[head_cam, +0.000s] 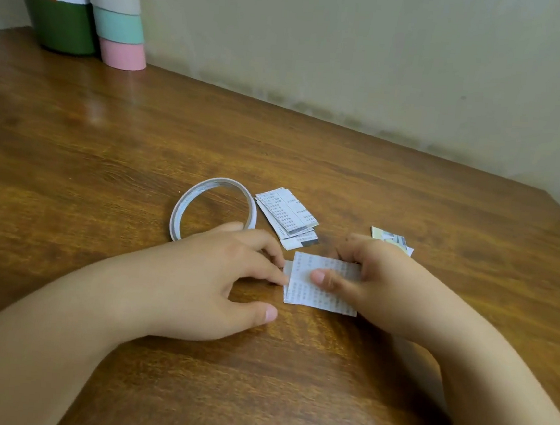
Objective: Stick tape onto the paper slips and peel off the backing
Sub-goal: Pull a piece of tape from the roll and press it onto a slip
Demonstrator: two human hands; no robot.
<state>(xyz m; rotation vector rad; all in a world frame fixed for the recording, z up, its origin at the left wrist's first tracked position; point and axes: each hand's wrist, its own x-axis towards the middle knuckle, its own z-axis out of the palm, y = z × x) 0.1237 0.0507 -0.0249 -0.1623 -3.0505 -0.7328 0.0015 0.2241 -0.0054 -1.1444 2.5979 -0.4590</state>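
A printed paper slip point(321, 283) is held by the right hand point(377, 282): the thumb is laid across the slip's face, the fingers are curled behind its far edge. The slip is kept just above or on the tabletop point(107, 163), near the front centre; which of the two cannot be told. The left hand point(219, 274) is brought against the slip's left edge, where a narrow pale strip point(288, 268) shows past the paper. The fingertips are pressed to that edge; whether the strip is pinched or only touched cannot be told. The left thumb is stretched out flat on the wood, apart from the slip. Both forearms are rested low over the front of the tabletop.

Just beyond the left hand a roll of white tape point(213, 206) is seen lying flat, its near rim partly hidden by the knuckles. Just beside the roll, to the right, a small stack of printed slips point(286, 216) is fanned slightly. Behind the right hand a second small pile of paper pieces point(392, 239) is partly covered by the fingers.

At the far left corner, against the wall, a green, red and white cylinder point(61, 6) is stood beside a stack of pastel rolls point(119, 18): purple, cream, mint, pink from the top down.
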